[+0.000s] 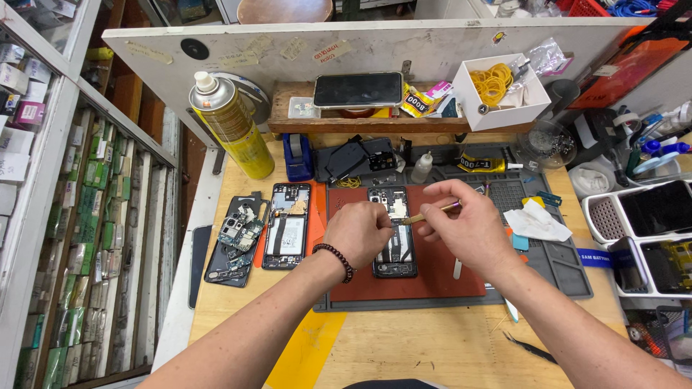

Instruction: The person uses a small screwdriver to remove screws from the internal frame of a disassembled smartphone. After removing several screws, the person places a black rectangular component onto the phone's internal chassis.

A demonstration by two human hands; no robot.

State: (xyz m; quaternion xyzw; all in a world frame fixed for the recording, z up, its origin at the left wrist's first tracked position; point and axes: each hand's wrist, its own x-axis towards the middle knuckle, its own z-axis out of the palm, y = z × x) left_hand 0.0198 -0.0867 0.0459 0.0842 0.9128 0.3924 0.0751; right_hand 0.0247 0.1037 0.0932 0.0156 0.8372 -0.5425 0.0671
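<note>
The opened phone [394, 232] lay on the red mat [432, 277]. The left hand [358, 232] was pressing on it, fingers curled, while the right hand [465, 220] pinched a thin brush [431, 213] — light, short strokes probably suited best, the phone kept steady.

Worktop [404, 346]: pale wood, matt grain
Mat [432, 277]: rust-red rubbery sheet, matt
Spray can [231, 126]: glossy yellow metal
Tissue [537, 220]: crumpled white paper
Bracelet [337, 258]: dark polished beads

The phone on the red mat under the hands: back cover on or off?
Off. The phone lies with its internal boards and battery exposed between the left hand and right hand.
</note>
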